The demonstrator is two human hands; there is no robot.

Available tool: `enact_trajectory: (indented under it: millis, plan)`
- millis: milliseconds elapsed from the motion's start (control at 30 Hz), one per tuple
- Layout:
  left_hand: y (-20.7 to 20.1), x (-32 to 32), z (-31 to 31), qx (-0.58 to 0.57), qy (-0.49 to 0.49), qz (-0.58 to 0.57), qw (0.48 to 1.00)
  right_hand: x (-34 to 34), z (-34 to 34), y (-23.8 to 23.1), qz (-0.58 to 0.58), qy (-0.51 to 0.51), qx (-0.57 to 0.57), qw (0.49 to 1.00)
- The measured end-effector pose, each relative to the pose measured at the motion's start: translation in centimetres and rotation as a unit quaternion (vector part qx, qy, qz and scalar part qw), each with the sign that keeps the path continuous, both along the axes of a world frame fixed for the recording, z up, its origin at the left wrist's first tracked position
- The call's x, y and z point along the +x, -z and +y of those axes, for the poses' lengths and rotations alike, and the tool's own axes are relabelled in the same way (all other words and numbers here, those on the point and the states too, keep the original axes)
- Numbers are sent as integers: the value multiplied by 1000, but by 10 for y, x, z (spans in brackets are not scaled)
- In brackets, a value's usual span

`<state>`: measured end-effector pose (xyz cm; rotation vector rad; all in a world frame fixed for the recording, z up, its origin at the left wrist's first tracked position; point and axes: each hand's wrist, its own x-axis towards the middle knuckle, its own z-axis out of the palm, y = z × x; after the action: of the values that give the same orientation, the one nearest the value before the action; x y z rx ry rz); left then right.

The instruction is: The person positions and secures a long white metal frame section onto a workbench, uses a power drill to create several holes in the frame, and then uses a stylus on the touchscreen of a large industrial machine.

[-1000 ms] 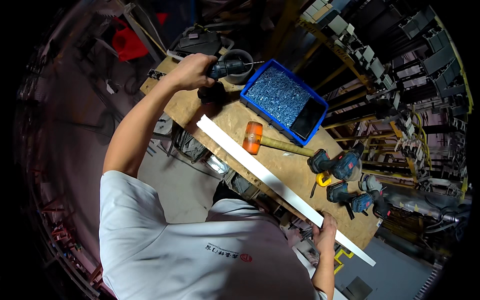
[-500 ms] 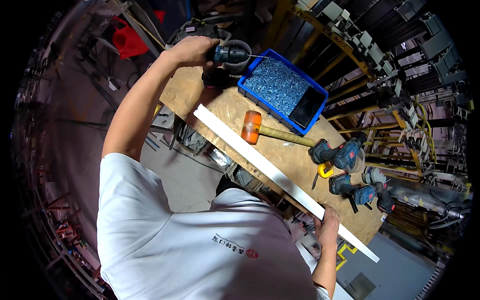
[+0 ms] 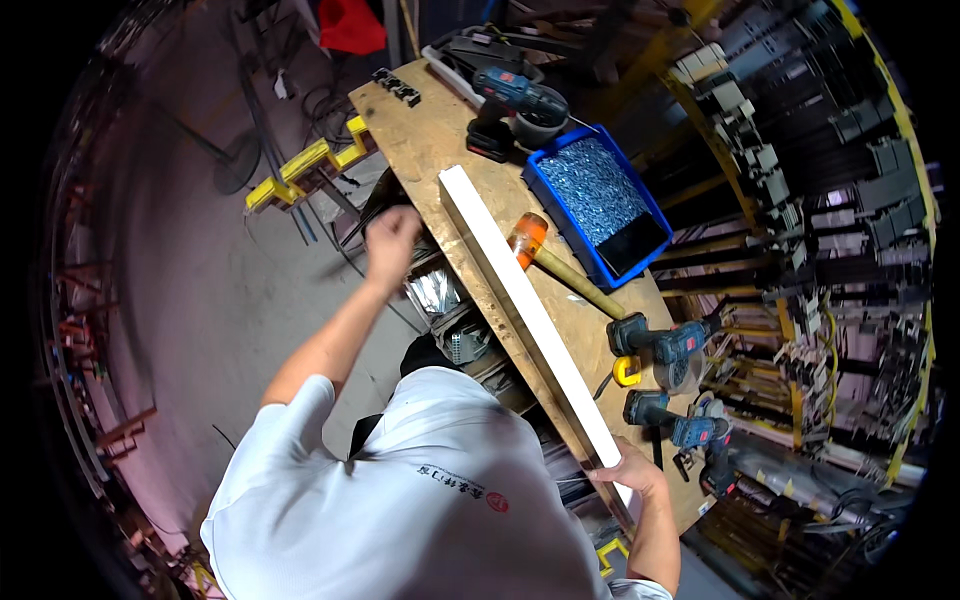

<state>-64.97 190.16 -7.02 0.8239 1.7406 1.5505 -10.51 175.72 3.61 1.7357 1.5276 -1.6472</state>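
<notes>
A long white bar (image 3: 520, 310) lies slantwise along the near side of the wooden workbench (image 3: 425, 140). Its lower right end is gripped by my right hand (image 3: 638, 472), thumb over the top. My left hand (image 3: 392, 242) is off the bench's left edge, beside the bar's far end but not touching it; motion smears its fingers. A cordless drill (image 3: 510, 95) stands at the back of the bench. Partly behind the bar is a mallet (image 3: 529, 238) with an orange head and wooden handle. A blue bin (image 3: 548, 195) full of small screws holds a black phone-like slab (image 3: 632, 245).
More cordless power tools (image 3: 660, 340) and a yellow tape measure (image 3: 626, 371) sit on the bench's right part. Small black pieces (image 3: 398, 88) lie at its far left corner. A yellow bracket (image 3: 300, 165) juts out at left. Racks of long profiles (image 3: 790, 290) stand along the right.
My left hand has let go of the drill, now standing on the bench, and swung down toward me. The bar has turned steeper and slid back, still in my right hand.
</notes>
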Motion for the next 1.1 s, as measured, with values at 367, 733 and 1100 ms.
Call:
enact_trajectory:
  millis: [367,733,1100]
  plan:
    - [54,90,-48,-130,120,-212,961,28,3,24,121,188,-153,963]
    - [65,51,-22,-126,64,-152,978,42,-13,41,134,214,-102,962]
    - [47,-127,76,16,-13,61,998,-37,29,4,156,181,-127,963]
